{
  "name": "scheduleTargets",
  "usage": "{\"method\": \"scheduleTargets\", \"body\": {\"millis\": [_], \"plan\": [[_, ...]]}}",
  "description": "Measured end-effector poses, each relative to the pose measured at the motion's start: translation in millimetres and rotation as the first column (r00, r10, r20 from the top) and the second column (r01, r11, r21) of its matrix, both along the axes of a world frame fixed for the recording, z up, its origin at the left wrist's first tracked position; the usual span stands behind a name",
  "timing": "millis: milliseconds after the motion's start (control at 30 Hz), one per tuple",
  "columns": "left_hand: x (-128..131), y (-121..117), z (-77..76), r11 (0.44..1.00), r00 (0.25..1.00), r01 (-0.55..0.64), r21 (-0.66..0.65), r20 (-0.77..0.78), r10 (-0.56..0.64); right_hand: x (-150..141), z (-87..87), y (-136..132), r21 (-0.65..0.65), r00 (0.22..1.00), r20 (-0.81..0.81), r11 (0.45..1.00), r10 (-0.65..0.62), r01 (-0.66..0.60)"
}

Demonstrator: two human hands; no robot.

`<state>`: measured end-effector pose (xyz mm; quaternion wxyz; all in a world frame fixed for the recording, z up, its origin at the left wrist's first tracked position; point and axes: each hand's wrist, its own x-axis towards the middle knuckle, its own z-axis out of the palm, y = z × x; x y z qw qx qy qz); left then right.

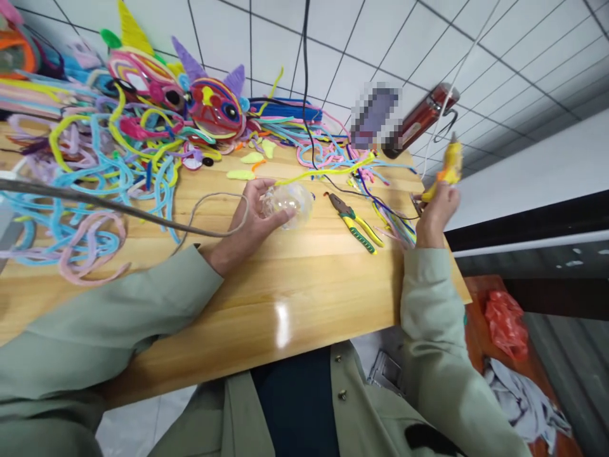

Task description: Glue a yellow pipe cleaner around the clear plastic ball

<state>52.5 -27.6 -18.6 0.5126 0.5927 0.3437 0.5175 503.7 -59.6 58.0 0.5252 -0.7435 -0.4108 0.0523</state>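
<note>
A clear plastic ball [301,204] is being gripped over the table [323,279] by the left hand [257,221], a glue gun [452,164] by the right hand [437,212]; gluing is seemingly being prepared, a closer glue gun being needed.

Left fingers [281,219]: open bench [314,279] on the near side. Grey cable loop [205,198] close left, pipe-cleaner tangle [98,171] farther left. Pliers [351,219] block the low path across to right fingers [446,192]; black cord [305,63] hangs beyond, trailing across between both.
</note>
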Motion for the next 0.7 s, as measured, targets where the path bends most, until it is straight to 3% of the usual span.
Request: {"method": "scheduleTargets", "body": {"millis": [33,67,100,133,233,267,333,500,600,700], "plan": [[-1,1,-0.9,1.000,1.000,-0.021,0.013,-0.005,0.021,-7,5.0,-4,0.116,0.999,-0.015,0.993,-0.035,0.036],[-1,2,-1.6,0.999,0.999,-0.043,0.028,-0.008,0.043,-17,10.2,-10,0.322,0.996,-0.087,0.946,-0.015,0.042],[-2,2,-2.3,0.997,0.998,-0.067,0.044,-0.012,0.067,-29,15.5,-16,0.467,0.986,-0.157,0.884,0.059,0.021],[-3,3,-2.9,0.994,0.995,-0.092,0.060,-0.019,0.093,-43,20.8,-24,0.527,0.960,-0.220,0.849,0.173,-0.032],[-5,4,-4.3,0.984,0.988,-0.138,0.111,-0.056,0.145,-86,34.9,-47,0.456,0.790,-0.399,0.848,0.466,-0.270],[-6,5,-4.8,0.981,0.986,-0.142,0.130,-0.068,0.152,-99,38.5,-54,0.418,0.724,-0.447,0.839,0.524,-0.349],[-8,6,-5.7,0.975,0.983,-0.146,0.167,-0.086,0.162,-121,43.5,-65,0.434,0.670,-0.444,0.797,0.595,-0.419],[-11,7,-9.1,0.960,0.969,-0.164,0.226,-0.144,0.199,-163,39.1,-80,0.321,0.656,-0.324,0.732,0.682,-0.601],[-12,8,-10.1,0.963,0.972,-0.143,0.230,-0.148,0.180,-181,27.4,-79,0.122,0.692,-0.332,0.756,0.641,-0.643],[-13,7,-8.4,0.961,0.976,-0.146,0.236,-0.124,0.179,-189,13.3,-70,-0.077,0.708,-0.293,0.723,0.642,-0.687]]}}
